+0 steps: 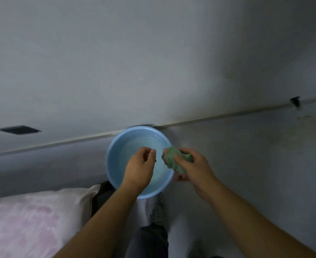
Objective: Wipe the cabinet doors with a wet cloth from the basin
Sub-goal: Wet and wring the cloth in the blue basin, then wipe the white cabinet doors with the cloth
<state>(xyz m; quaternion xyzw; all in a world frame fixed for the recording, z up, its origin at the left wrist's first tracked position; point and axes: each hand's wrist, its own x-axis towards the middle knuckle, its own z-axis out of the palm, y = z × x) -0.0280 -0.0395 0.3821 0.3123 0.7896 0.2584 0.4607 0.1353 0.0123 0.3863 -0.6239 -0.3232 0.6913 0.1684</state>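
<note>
A light blue basin (116,146) with water in it stands on the grey floor, against the foot of a pale cabinet front (116,62). My right hand (192,168) grips a bunched green cloth (172,159) over the basin's right rim. My left hand (140,164) hovers over the water just left of the cloth, fingers curled, holding nothing that I can see. The two hands are a little apart.
A dark rectangular slot (19,129) shows in the cabinet front at the left. A pink and white pillow or bedding (32,220) lies at the lower left. My legs and shoes (153,211) are below the basin. A small dark fitting (295,101) sits at the right.
</note>
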